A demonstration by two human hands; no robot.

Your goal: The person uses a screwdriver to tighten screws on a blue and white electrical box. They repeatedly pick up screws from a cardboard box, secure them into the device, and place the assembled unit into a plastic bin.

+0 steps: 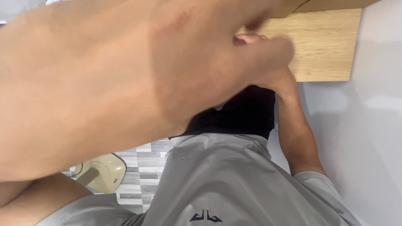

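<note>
The camera looks straight down the person's own front, and the left hand [138, 71] takes up nearly the whole upper left of the view, very close to the lens and blurred. Its back faces the camera, the fingers running off toward the upper right, so I cannot tell whether it is spread or closed on anything.

The right hand [268, 54] sits at the lower left corner of a light wooden panel [324, 46], with the right forearm [299, 134] coming up from the grey sleeve below. The hand looks curled, knuckles bunched against the panel's edge, perhaps gripping that edge, but the big hand in front covers most of it and I cannot say for certain that it holds anything.

The wooden panel stands flat against the white wall [372, 138] at upper right, its lower edge clean and level, with a second wooden edge just above it at the top of the frame.

Below, a grey shirt [222, 184] and black shorts [247, 113] fill the centre. Down at lower left, on the grey and white patterned floor tiles [144, 167], lies a beige rounded plastic object [104, 171].

As to progress, my judgement is cautious: both hands meet at the panel's lower left corner, so the work is on that corner and under way. No tool, screw or loose part shows, and nothing tells how much remains.
</note>
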